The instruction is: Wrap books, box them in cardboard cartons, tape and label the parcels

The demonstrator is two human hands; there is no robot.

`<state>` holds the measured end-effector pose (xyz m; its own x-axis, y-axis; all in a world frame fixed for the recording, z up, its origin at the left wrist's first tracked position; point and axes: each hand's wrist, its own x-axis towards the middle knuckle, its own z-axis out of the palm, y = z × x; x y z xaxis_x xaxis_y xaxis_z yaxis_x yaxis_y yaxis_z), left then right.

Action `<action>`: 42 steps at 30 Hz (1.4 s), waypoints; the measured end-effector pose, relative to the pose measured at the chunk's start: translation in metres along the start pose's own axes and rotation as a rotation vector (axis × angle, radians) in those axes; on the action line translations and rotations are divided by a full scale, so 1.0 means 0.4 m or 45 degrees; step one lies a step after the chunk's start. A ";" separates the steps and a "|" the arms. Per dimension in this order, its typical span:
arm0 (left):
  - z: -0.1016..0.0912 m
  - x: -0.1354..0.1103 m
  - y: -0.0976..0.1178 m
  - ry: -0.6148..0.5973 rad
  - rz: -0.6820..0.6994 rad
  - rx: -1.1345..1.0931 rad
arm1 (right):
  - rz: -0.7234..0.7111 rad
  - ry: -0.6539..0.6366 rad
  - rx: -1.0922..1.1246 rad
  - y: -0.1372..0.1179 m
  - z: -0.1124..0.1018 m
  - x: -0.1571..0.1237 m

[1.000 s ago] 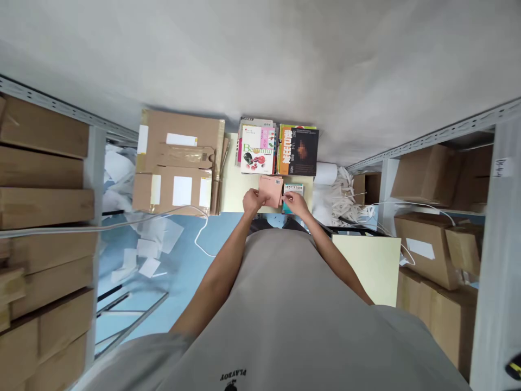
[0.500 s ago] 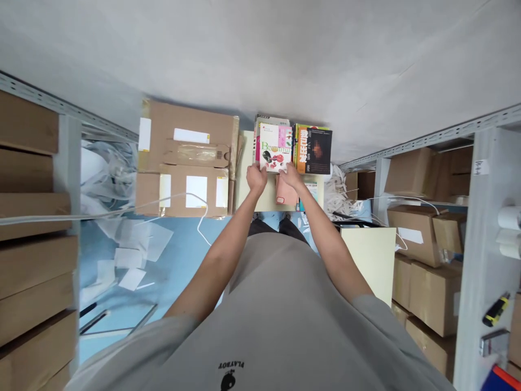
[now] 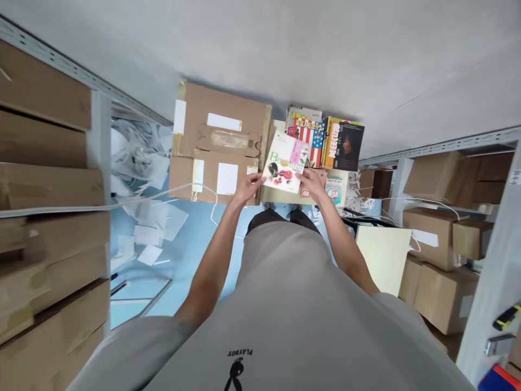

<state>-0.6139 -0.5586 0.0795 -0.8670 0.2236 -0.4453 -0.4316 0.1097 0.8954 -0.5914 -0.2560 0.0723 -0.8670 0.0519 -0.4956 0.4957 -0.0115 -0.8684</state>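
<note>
**A:** What has moved in the last half second?

**B:** The white book [image 3: 285,163] with fruit on its cover. It lay flat on top of the left-hand stack. Now it is lifted off and tilted, closer to the person's body, above the pale table [image 3: 280,196].

**A:** Who has hold of it?

**B:** Both hands. The left hand [image 3: 247,188] grasps the near left corner with fingers curled round the edge. The right hand [image 3: 312,181] pinches the near right corner.

**A:** What lies closest to them?

**B:** Just beside the right hand a pink flat item [image 3: 305,192] rests on the table, mostly hidden. Next to it lies a small teal book [image 3: 334,187].

**A:** And further back?

**B:** The stack the book came from now shows a stars-and-stripes cover [image 3: 308,137] on top. Right beside it on the right is a second stack, topped by a dark book [image 3: 347,145]. Left of the table sit taped cardboard boxes [image 3: 220,142] with white labels, and a white cable [image 3: 179,193] runs across their front. Paper scraps [image 3: 151,231] lie on the blue floor [image 3: 195,244] to the left.
</note>
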 end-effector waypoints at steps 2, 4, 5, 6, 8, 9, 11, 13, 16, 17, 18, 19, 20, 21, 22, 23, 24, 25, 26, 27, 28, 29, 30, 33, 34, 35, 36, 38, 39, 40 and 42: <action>-0.082 -0.059 -0.049 0.019 -0.063 0.186 | 0.080 -0.077 0.029 0.046 0.083 -0.031; -0.147 -0.096 -0.094 0.126 -0.125 0.393 | 0.144 -0.091 0.022 0.093 0.156 -0.045; -0.173 -0.105 -0.112 0.198 -0.137 0.496 | 0.175 -0.084 0.007 0.115 0.185 -0.046; -0.195 -0.108 -0.127 0.265 -0.134 0.594 | 0.203 -0.071 -0.011 0.134 0.207 -0.044; -0.226 -0.104 -0.149 0.320 -0.117 0.768 | 0.244 -0.038 -0.047 0.162 0.228 -0.036; -0.235 -0.100 -0.155 0.300 -0.114 0.843 | 0.252 -0.027 -0.058 0.171 0.230 -0.031; -0.244 -0.092 -0.159 0.197 -0.106 0.976 | 0.243 -0.026 -0.069 0.181 0.222 -0.023; -0.242 -0.090 -0.157 0.067 -0.058 1.102 | 0.221 -0.041 -0.086 0.184 0.211 -0.019; -0.232 -0.099 -0.147 -0.061 0.030 1.269 | 0.182 -0.042 -0.120 0.189 0.205 -0.016; -0.229 -0.103 -0.143 -0.077 0.041 1.303 | 0.173 -0.039 -0.130 0.191 0.207 -0.016; -0.226 -0.107 -0.140 -0.085 0.043 1.324 | 0.165 -0.038 -0.138 0.192 0.212 -0.015; -0.225 -0.111 -0.136 -0.091 0.039 1.335 | 0.156 -0.035 -0.147 0.192 0.217 -0.016; -0.224 -0.114 -0.132 -0.093 0.031 1.341 | 0.149 -0.030 -0.156 0.191 0.224 -0.017; -0.223 -0.115 -0.129 -0.092 0.021 1.343 | 0.145 -0.023 -0.164 0.188 0.230 -0.019; -0.222 -0.113 -0.124 -0.084 0.009 1.343 | 0.140 -0.020 -0.167 0.182 0.235 -0.021; -0.219 -0.110 -0.120 -0.073 0.000 1.335 | 0.130 -0.023 -0.163 0.174 0.238 -0.025; -0.214 -0.103 -0.114 -0.062 -0.001 1.312 | 0.113 -0.035 -0.154 0.164 0.238 -0.030; -0.206 -0.094 -0.107 -0.060 0.002 1.270 | 0.088 -0.053 -0.142 0.151 0.234 -0.035; -0.194 -0.082 -0.099 -0.068 0.009 1.200 | 0.055 -0.075 -0.129 0.136 0.226 -0.041; -0.178 -0.068 -0.089 -0.087 0.016 1.102 | 0.016 -0.092 -0.119 0.120 0.213 -0.048; -0.157 -0.051 -0.078 -0.113 0.022 0.983 | -0.017 -0.105 -0.114 0.101 0.194 -0.054; -0.133 -0.033 -0.064 -0.141 0.027 0.856 | -0.041 -0.105 -0.110 0.082 0.172 -0.060; -0.104 -0.012 -0.049 -0.162 0.034 0.736 | -0.058 -0.094 -0.105 0.063 0.145 -0.064; -0.002 0.065 0.002 -0.145 0.068 0.504 | -0.133 0.006 -0.091 0.008 0.048 -0.062; 0.037 0.096 0.020 -0.129 0.075 0.464 | -0.174 0.054 -0.095 -0.009 0.012 -0.053; 0.076 0.129 0.038 -0.111 0.076 0.435 | -0.217 0.102 -0.107 -0.025 -0.025 -0.039; 0.116 0.163 0.055 -0.102 0.071 0.411 | -0.254 0.145 -0.124 -0.039 -0.062 -0.018; 0.193 0.230 0.082 -0.063 0.052 0.438 | -0.296 0.228 -0.159 -0.065 -0.133 0.040; 0.227 0.260 0.091 -0.031 0.030 0.490 | -0.300 0.285 -0.173 -0.076 -0.164 0.075; 0.257 0.286 0.097 -0.001 0.004 0.557 | -0.300 0.351 -0.188 -0.086 -0.192 0.112; 0.302 0.323 0.099 0.014 0.024 0.682 | -0.306 0.412 -0.247 -0.098 -0.233 0.176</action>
<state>-0.7129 -0.4082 0.0575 -0.8772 0.2201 -0.4267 -0.2313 0.5851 0.7773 -0.6673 -0.1587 0.0731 -0.9134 0.3406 -0.2229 0.3094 0.2251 -0.9239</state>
